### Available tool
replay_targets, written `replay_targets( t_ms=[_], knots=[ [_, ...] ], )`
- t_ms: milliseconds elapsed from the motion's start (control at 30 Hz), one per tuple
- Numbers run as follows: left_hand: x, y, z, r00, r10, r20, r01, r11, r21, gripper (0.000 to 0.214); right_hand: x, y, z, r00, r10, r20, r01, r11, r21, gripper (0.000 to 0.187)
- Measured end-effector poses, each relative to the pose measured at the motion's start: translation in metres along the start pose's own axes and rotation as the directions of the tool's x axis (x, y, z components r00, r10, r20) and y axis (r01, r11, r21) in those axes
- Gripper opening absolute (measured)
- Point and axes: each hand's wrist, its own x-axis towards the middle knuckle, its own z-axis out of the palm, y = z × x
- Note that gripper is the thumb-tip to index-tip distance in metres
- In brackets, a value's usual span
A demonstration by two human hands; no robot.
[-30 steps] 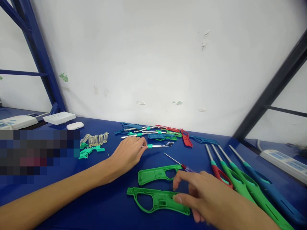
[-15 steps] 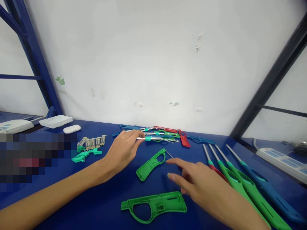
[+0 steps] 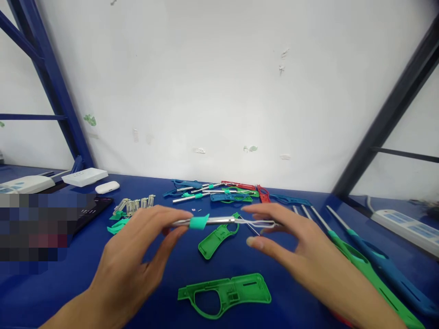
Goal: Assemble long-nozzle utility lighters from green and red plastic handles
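Observation:
My left hand [image 3: 140, 256] pinches one end of a metal lighter tube [image 3: 219, 220] that has a teal trigger piece [image 3: 199, 222] around it and hangs above the table. Pale wires [image 3: 255, 223] trail from its right end. Around those wires, the fingers and thumb of my right hand [image 3: 291, 237] are spread apart; whether they touch the wires I cannot tell. Below lies a green lighter handle half [image 3: 224, 294], inner side up. A second green handle half [image 3: 216, 240] rests behind it, partly under the tube, beside a thin metal rod [image 3: 252, 227].
Along the wall lie more tubes [image 3: 188, 198] and blue, red [image 3: 264, 194] and green shells. Several clear fuel tanks [image 3: 140, 203] and teal parts [image 3: 118, 226] sit left, near a white case [image 3: 107, 187]. Long lighters [image 3: 356, 256] and a power strip [image 3: 408, 228] are at right.
My left hand has brought a metal tube with wires from the pile at the back toward me. My right hand has moved slightly up and right, to the wire end.

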Motion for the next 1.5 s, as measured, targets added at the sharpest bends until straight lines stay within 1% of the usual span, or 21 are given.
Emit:
replay_targets(
  t_ms=[33,133,200,233,300,333,433,533,600,767,900,1000,1100,1167,1267,1433,1500],
  knots=[
    [-0.007,0.003,-0.005,1.000,-0.022,0.009,0.022,1.000,-0.004,0.011,-0.002,-0.004,0.000,0.999,-0.003,0.044,0.003,1.000,0.009,0.034],
    [-0.028,0.006,-0.018,0.994,-0.104,-0.015,0.104,0.994,-0.022,0.012,-0.005,-0.016,0.003,0.988,-0.009,0.154,0.000,0.998,0.060,0.021],
    [-0.039,0.008,-0.025,0.993,-0.118,-0.008,0.118,0.993,-0.021,0.012,-0.006,-0.022,0.012,0.983,-0.043,0.179,0.027,0.995,0.094,0.017],
    [-0.043,0.008,-0.028,0.992,-0.127,0.019,0.127,0.992,-0.013,0.013,-0.007,-0.023,0.018,0.984,-0.080,0.162,0.062,0.992,0.113,0.015],
    [-0.050,0.010,-0.035,0.978,-0.172,0.119,0.171,0.985,0.015,0.013,-0.010,-0.019,0.031,0.980,-0.152,0.126,0.133,0.981,0.142,0.012],
    [-0.054,0.010,-0.038,0.962,-0.205,0.182,0.204,0.979,0.027,0.013,-0.013,-0.015,0.037,0.975,-0.196,0.105,0.179,0.972,0.150,0.008],
    [-0.065,0.011,-0.043,0.907,-0.269,0.325,0.272,0.962,0.038,0.016,-0.024,0.000,0.054,0.970,-0.221,0.099,0.211,0.972,0.102,0.013],
    [-0.078,0.009,-0.044,0.874,-0.289,0.391,0.305,0.952,0.022,0.018,-0.032,0.011,0.066,0.961,-0.251,0.116,0.244,0.967,0.070,0.017],
    [-0.084,0.008,-0.045,0.853,-0.291,0.432,0.313,0.949,0.022,0.019,-0.032,0.014,0.074,0.953,-0.287,0.101,0.284,0.958,0.039,0.018],
    [-0.088,0.002,-0.051,0.838,-0.283,0.467,0.303,0.952,0.035,0.019,-0.027,0.015,0.095,0.925,-0.378,0.043,0.380,0.924,-0.039,0.021],
    [-0.088,-0.001,-0.057,0.813,-0.283,0.508,0.312,0.950,0.028,0.023,-0.028,0.016,0.104,0.901,-0.432,0.027,0.433,0.897,-0.088,0.021],
    [-0.093,-0.001,-0.057,0.786,-0.300,0.541,0.346,0.938,0.017,0.025,-0.030,0.017,0.106,0.898,-0.440,0.020,0.440,0.894,-0.090,0.019],
    [-0.096,0.000,-0.056,0.779,-0.307,0.546,0.357,0.934,0.017,0.024,-0.032,0.017,0.106,0.906,-0.422,0.016,0.422,0.902,-0.091,0.018],
    [-0.096,0.000,-0.056,0.775,-0.292,0.561,0.342,0.940,0.017,0.025,-0.033,0.018,0.106,0.909,-0.416,0.026,0.416,0.905,-0.091,0.019],
    [-0.092,0.000,-0.058,0.756,-0.267,0.598,0.321,0.947,0.017,0.028,-0.034,0.018,0.107,0.914,-0.403,0.045,0.405,0.910,-0.089,0.019],
    [-0.090,0.001,-0.060,0.716,-0.285,0.637,0.302,0.950,0.085,0.030,-0.035,0.019,0.108,0.911,-0.411,0.042,0.413,0.905,-0.097,0.021],
    [-0.090,0.004,-0.060,0.719,-0.288,0.632,0.279,0.953,0.117,0.030,-0.034,0.019,0.108,0.910,-0.413,0.035,0.414,0.905,-0.098,0.021]
  ],
)
